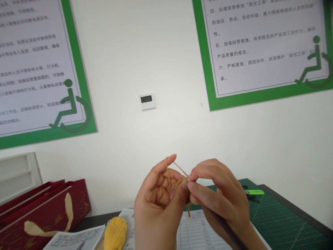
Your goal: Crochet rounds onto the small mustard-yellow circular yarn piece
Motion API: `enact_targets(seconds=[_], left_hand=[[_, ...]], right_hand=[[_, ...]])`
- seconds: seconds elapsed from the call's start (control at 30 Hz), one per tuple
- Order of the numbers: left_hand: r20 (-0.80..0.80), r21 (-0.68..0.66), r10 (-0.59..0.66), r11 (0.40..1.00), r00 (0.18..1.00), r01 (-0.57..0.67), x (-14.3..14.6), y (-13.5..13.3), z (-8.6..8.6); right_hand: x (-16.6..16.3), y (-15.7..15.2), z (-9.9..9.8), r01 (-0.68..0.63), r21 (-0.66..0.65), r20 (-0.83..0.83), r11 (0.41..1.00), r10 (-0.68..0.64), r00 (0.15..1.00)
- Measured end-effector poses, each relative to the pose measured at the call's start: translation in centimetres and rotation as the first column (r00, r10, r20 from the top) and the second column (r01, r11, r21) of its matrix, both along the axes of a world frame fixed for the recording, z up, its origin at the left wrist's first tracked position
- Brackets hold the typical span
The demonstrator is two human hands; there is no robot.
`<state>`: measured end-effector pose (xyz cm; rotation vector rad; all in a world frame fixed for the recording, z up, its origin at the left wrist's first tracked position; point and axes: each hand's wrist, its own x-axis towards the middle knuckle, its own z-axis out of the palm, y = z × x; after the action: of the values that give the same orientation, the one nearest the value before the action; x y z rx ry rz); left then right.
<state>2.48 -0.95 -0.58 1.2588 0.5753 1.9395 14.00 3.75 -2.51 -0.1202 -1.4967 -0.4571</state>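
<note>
My left hand [158,201] is raised in front of me with a strand of mustard-yellow yarn [179,169] looped over its index finger, the other fingers curled. My right hand [221,198] pinches a small yarn piece [182,184] between thumb and fingertips, right against my left thumb. A thin dark stick, likely a crochet hook [229,231], runs down under my right palm. A yellow yarn ball [115,233] lies on the table below my left hand.
A green cutting mat [281,222] covers the table's right side, with a green-handled cutter [253,192] on it. Printed sheets [197,231] lie under my hands. Red gift bags [44,215] stand at left. Posters and a small thermostat [147,101] hang on the white wall.
</note>
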Motion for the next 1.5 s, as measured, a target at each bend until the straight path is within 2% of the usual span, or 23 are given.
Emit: enact_targets(seconds=[0.1, 0.23, 0.27, 0.33, 0.4, 0.47, 0.53, 0.63, 0.7, 0.77, 0.83, 0.87, 0.9, 0.93, 1.0, 1.07, 1.1, 1.13, 1.2, 1.23, 1.3, 1.4, 1.5], left_hand=[[0.048, -0.041, 0.0, 0.999, 0.999, 0.002, -0.1, -0.1, 0.2], [0.092, -0.127, -0.12, 0.983, 0.989, 0.131, -0.7, 0.2, 0.3], [0.091, -0.136, -0.142, 0.979, 0.986, 0.154, -0.8, 0.3, 0.3], [0.071, -0.119, -0.131, 0.983, 0.989, 0.139, -0.7, 0.3, 0.2], [0.013, -0.039, -0.014, 0.999, 1.0, 0.014, -0.5, 0.4, -0.1], [-0.08, 0.059, 0.152, 0.987, 0.985, -0.147, -0.4, 0.5, -0.3], [-0.163, 0.1, 0.221, 0.973, 0.962, -0.206, -0.4, 0.7, -0.5], [-0.153, 0.062, 0.105, 0.993, 0.983, -0.096, -0.6, 0.7, -0.4], [-0.094, 0.019, 0.023, 1.0, 0.995, -0.021, -0.7, 0.6, 0.0], [-0.044, -0.018, -0.031, 0.999, 0.999, 0.03, -0.7, 0.5, 0.2], [-0.012, -0.03, -0.063, 0.998, 0.998, 0.062, -0.7, 0.5, 0.3], [-0.008, -0.027, -0.078, 0.997, 0.997, 0.078, -0.8, 0.6, 0.2], [-0.011, -0.024, -0.091, 0.996, 0.996, 0.091, -0.8, 0.7, 0.1], [-0.018, -0.02, -0.101, 0.995, 0.995, 0.101, -0.9, 0.8, 0.0], [-0.031, -0.016, -0.11, 0.994, 0.993, 0.109, -1.1, 1.0, -0.2], [-0.024, -0.027, -0.112, 0.993, 0.993, 0.111, -1.1, 1.1, -0.3], [-0.009, -0.046, -0.125, 0.991, 0.992, 0.124, -1.1, 1.0, -0.3], [0.009, -0.073, -0.157, 0.985, 0.987, 0.158, -1.1, 0.9, -0.2], [0.058, -0.149, -0.273, 0.949, 0.96, 0.279, -1.2, 0.8, -0.1], [0.089, -0.184, -0.342, 0.917, 0.935, 0.353, -1.3, 0.7, -0.1], [0.158, -0.223, -0.459, 0.846, 0.874, 0.484, -1.5, 0.7, -0.1], [0.223, -0.204, -0.531, 0.794, 0.817, 0.572, -1.9, 0.8, -0.1], [0.221, -0.173, -0.563, 0.781, 0.796, 0.601, -2.3, 0.9, 0.0]], right_hand=[[-0.1, 0.5, -0.5, -0.141, -0.08, -0.082, 0.987, 0.135, 0.987], [-0.6, 1.5, -1.3, -0.384, -0.15, -0.168, 0.911, 0.359, 0.918], [-0.8, 1.7, -1.5, -0.362, -0.112, -0.163, 0.925, 0.342, 0.925], [-1.1, 1.8, -1.6, -0.135, 0.025, -0.162, 0.991, 0.137, 0.977], [-1.4, 1.5, -1.7, 0.153, 0.131, -0.182, 0.98, -0.128, 0.975], [-1.4, 1.0, -1.8, 0.228, 0.089, -0.188, 0.97, -0.208, 0.96], [-1.2, 0.4, -1.8, 0.089, -0.043, -0.183, 0.995, -0.096, 0.978], [-0.8, -0.2, -1.5, -0.191, -0.262, -0.3, 0.946, 0.108, 0.948], [-0.7, -0.3, -1.0, -0.487, -0.429, -0.483, 0.761, 0.263, 0.835], [-0.9, -0.2, -0.3, -0.752, -0.511, -0.607, 0.416, 0.444, 0.659], [-1.3, 0.1, 0.1, -0.843, -0.523, -0.67, 0.126, 0.55, 0.498], [-1.5, 0.3, 0.2, -0.85, -0.522, -0.673, 0.064, 0.581, 0.457], [-1.6, 0.4, 0.1, -0.851, -0.52, -0.652, 0.073, 0.61, 0.45], [-1.7, 0.6, 0.0, -0.845, -0.513, -0.605, 0.149, 0.635, 0.479], [-1.5, 1.0, -0.4, -0.758, -0.464, -0.443, 0.458, 0.621, 0.647], [-1.0, 1.4, -0.8, -0.491, -0.312, -0.237, 0.813, 0.434, 0.869], [-0.7, 1.6, -0.9, -0.315, -0.189, -0.164, 0.93, 0.286, 0.944], [-0.4, 1.7, -1.0, -0.154, -0.06, -0.119, 0.986, 0.146, 0.982], [-0.3, 1.9, -1.0, -0.024, 0.109, -0.094, 0.994, 0.034, 0.995], [-0.4, 1.9, -1.0, -0.076, 0.115, -0.099, 0.991, 0.087, 0.991], [-1.0, 1.8, -1.0, -0.334, -0.011, -0.155, 0.943, 0.328, 0.932], [-2.2, 1.3, -0.9, -0.669, -0.149, -0.331, 0.728, 0.601, 0.727], [-2.8, 0.8, -0.7, -0.8, -0.158, -0.437, 0.579, 0.686, 0.582]])
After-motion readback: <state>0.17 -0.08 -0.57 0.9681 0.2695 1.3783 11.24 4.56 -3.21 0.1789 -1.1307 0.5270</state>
